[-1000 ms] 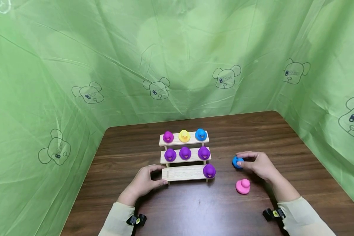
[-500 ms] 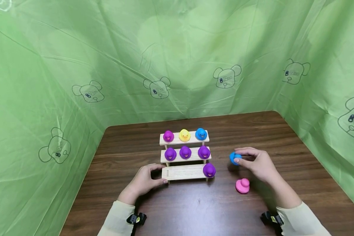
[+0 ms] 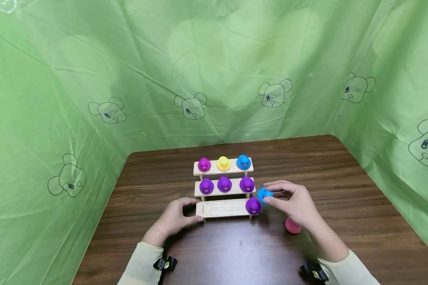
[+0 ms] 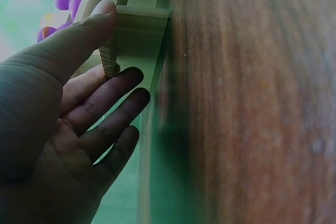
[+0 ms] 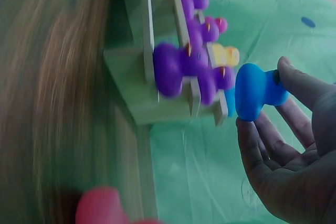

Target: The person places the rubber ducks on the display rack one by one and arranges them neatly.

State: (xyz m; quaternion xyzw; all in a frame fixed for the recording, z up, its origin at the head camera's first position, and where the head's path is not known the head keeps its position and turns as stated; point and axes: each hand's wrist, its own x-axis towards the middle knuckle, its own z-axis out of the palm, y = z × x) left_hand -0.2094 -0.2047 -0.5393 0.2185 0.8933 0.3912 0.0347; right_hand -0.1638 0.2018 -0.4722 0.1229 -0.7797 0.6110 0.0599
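My right hand (image 3: 295, 202) pinches a blue rubber duck (image 5: 252, 92) between thumb and fingers, just right of a three-tier wooden stand (image 3: 222, 209). The left hand (image 3: 174, 219) grips the left end of the stand's lowest step, thumb (image 4: 102, 11) at the front and index finger behind; its other fingers extend loosely below. One purple duck (image 3: 253, 206) sits at the right end of that step. Three purple ducks (image 3: 224, 184) line the middle step. On the top step are a magenta duck (image 3: 204, 164), a yellow duck (image 3: 223, 163) and another blue duck (image 3: 243, 162).
A pink duck (image 3: 293, 227) lies on the dark wooden table (image 3: 228, 253), partly hidden by the right forearm. Green printed sheeting (image 3: 232, 122) rises behind the table and at both sides.
My right hand has lifted the blue duck from the table and carried it left to the stand, and its forearm now partly covers the pink duck. The left hand stays put.
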